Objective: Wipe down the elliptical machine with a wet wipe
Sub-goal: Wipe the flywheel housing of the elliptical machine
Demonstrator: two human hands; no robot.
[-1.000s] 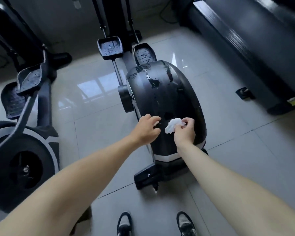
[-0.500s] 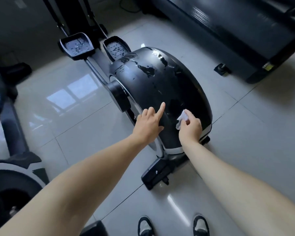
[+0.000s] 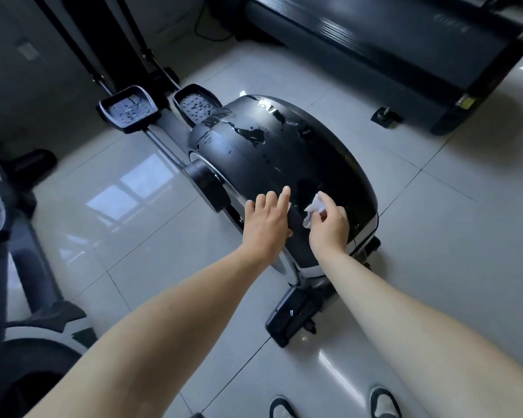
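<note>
Spreading under everything is a pale, glossy tiled floor [image 3: 435, 236] that mirrors a window. A dark treadmill [image 3: 390, 49] lies across the upper right. The elliptical machine [image 3: 284, 152] stands in the middle of the floor, directly in front of the person. Its rounded black housing is shiny, streaked and blotched with wet patches along the top, and has a pale band near the lower rear edge. A second machine [image 3: 27, 297] sits at the left edge, partly cut off. Two studded pedals [image 3: 129, 109] lie at the far end of the housing, and a black stabiliser foot [image 3: 290, 318] rests on the tiles at its near end.

Both hands are at the near end of the housing, close but apart. The left hand [image 3: 266, 224] has its fingers stretched out, the index finger against the black surface. The right hand [image 3: 329, 227] pinches a crumpled white wet wipe [image 3: 313, 208] held against the housing. Two shoes [image 3: 281, 407] show at the bottom edge.
</note>
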